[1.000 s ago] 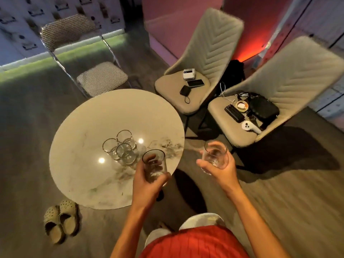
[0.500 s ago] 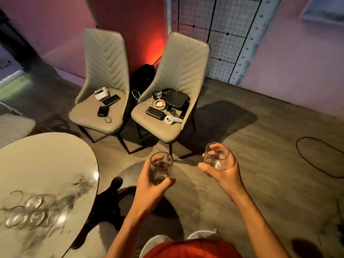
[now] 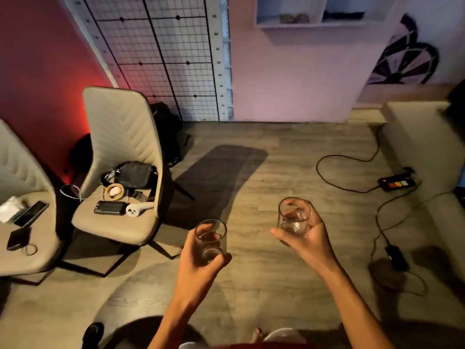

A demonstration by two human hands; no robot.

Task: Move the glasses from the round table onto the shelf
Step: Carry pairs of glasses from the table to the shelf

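Note:
My left hand grips a clear, empty drinking glass upright, fingers wrapped round its lower half. My right hand holds a second clear glass from its right side, also upright. Both glasses hang over the wooden floor in front of me. A white wall shelf with open compartments is mounted high on the pink wall ahead, with a few dark things inside. The round table and the other glasses are out of view.
Two beige padded chairs stand on the left, one carrying a black bag, a power bank and a controller, the other with a phone. Black cables and a power strip lie on the floor at right, beside a low beige step.
My view has swung right, away from the round table, which has left the frame. The wall shelf has come into sight. Both hands keep their glasses at the same height.

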